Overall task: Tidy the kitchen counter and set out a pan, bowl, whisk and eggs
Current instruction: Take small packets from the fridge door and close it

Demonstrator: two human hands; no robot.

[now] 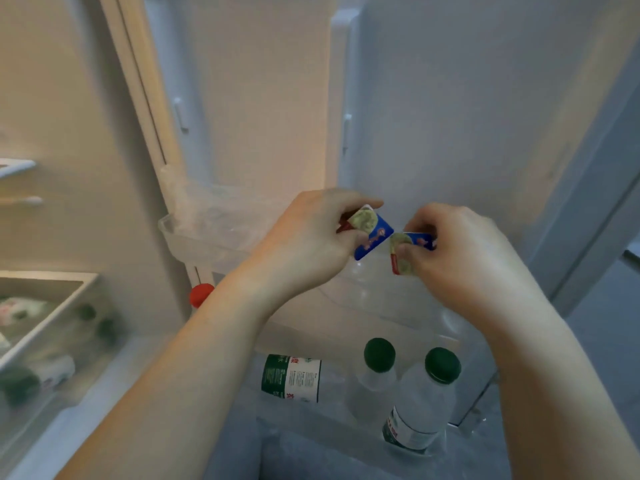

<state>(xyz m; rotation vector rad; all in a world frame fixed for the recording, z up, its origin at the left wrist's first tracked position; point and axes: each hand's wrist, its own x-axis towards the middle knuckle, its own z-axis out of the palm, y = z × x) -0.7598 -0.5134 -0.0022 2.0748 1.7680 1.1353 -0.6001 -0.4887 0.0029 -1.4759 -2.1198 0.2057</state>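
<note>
I face the inside of an open fridge door (450,133). My left hand (311,244) pinches a small blue packet (372,233) with a green picture on it. My right hand (467,251) pinches a second packet of the same kind (403,249). Both packets are held side by side, almost touching, just above a clear plastic door shelf (363,296). No pan, bowl, whisk or eggs are in view.
Water bottles with green caps (441,365) stand in the lower door bin, one lying with its label (291,377) showing. A red cap (201,294) sits left of my left arm. Another clear door bin (207,233) is upper left. Fridge shelves and a drawer (41,327) lie at left.
</note>
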